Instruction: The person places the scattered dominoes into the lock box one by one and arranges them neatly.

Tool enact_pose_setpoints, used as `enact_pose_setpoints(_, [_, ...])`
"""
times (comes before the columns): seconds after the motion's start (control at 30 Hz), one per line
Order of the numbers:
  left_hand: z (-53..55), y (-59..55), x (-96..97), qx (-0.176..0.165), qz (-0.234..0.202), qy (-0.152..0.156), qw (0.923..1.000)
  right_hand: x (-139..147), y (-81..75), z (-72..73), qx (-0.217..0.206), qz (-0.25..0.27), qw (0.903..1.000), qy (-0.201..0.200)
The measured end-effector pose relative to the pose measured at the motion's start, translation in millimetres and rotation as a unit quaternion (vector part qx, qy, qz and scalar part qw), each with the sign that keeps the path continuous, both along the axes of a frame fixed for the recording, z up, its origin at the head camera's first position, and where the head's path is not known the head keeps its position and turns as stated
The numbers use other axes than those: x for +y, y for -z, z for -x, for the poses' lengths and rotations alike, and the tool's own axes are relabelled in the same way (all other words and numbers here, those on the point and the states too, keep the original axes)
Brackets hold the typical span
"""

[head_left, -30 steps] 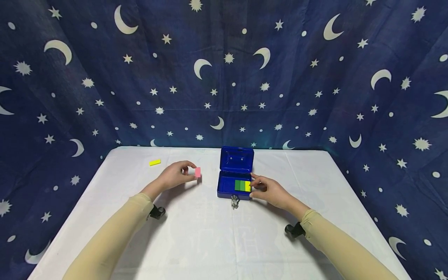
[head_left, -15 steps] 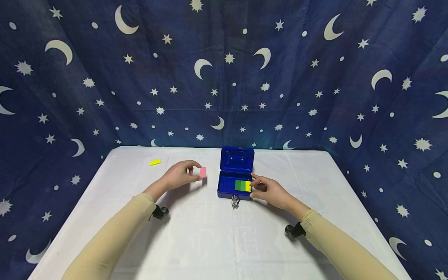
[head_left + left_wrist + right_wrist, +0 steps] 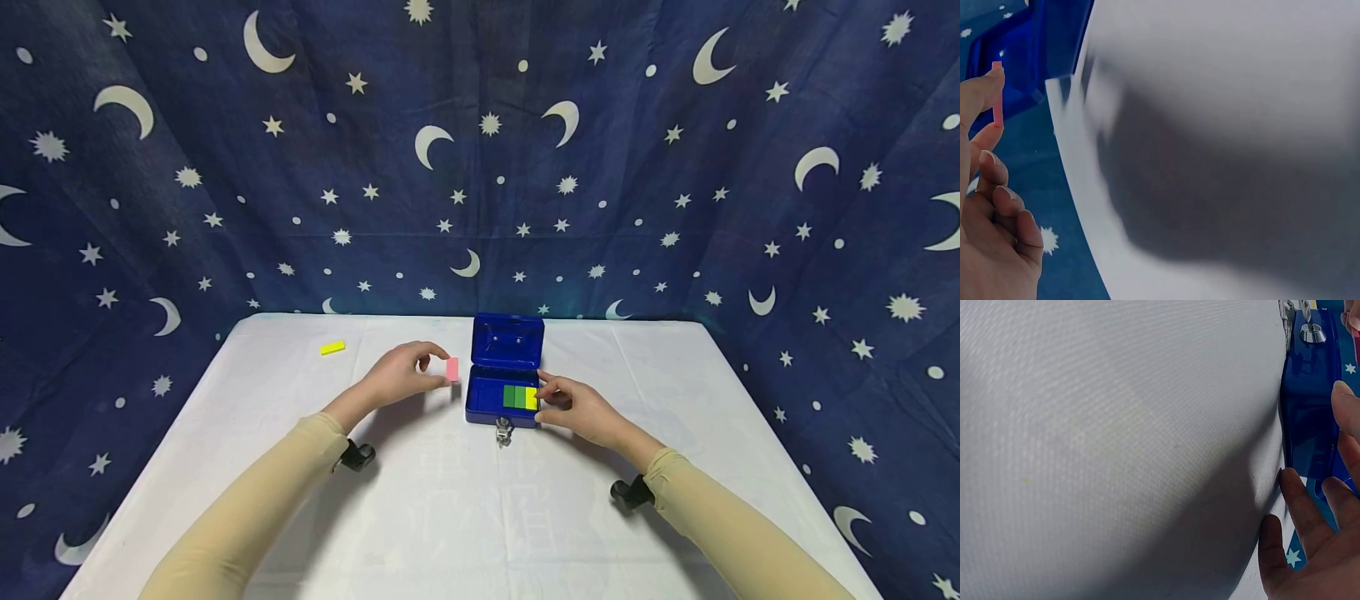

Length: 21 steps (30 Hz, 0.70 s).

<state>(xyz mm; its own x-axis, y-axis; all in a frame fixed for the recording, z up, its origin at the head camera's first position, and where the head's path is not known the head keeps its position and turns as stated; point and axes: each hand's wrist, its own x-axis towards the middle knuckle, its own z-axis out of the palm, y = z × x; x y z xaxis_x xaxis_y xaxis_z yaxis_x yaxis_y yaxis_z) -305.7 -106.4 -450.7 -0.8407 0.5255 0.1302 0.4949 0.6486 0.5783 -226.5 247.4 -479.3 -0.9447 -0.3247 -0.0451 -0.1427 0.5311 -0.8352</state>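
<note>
A small pink block (image 3: pixel 452 370) is pinched between the thumb and index finger of my left hand (image 3: pixel 401 375), held above the table just left of the blue cash box (image 3: pixel 482 417). The box stands with its lid (image 3: pixel 507 342) raised. Inside, on the right, two green blocks (image 3: pixel 514 397) lie next to a yellow block (image 3: pixel 530 398). My right hand (image 3: pixel 585 411) rests at the box's right side, its thumb and fingers spread along the wall and partly covering the rim. In the right wrist view, the box's front face (image 3: pixel 1313 419) shows beside relaxed fingers (image 3: pixel 1302 506).
Another yellow block (image 3: pixel 332 348) lies at the back left of the white-covered table (image 3: pixel 450 517). Keys (image 3: pixel 504 432) hang from the lock at the box's front. A dark blue curtain (image 3: pixel 360 233) with moons and stars hangs behind the table.
My left hand has moved to the right with the pink block, coming close to the cash box's left side. The right hand and the box have stayed in place.
</note>
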Motion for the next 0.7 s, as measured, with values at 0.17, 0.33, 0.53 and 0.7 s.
enact_pose_setpoints(0.17, [-1.9,-2.3,10.9,0.015,0.007,0.009,0.9998,0,0.0,-0.4,0.002,0.006,1.0,-0.002])
enact_pose_setpoints(0.33, [-3.9,-2.9,20.6,0.023,0.011,0.012,0.9996,0,-1.3,-0.4,0.001,0.001,1.0,0.0])
enact_pose_setpoints(0.53, [-6.4,-2.9,29.8,0.035,0.022,0.02,0.9989,0,-1.8,-0.3,-0.001,0.004,1.0,0.0])
enact_pose_setpoints(0.7, [-8.1,-2.9,37.6,0.036,0.039,0.019,0.9984,1,-0.6,-0.2,-0.001,0.003,1.0,0.0])
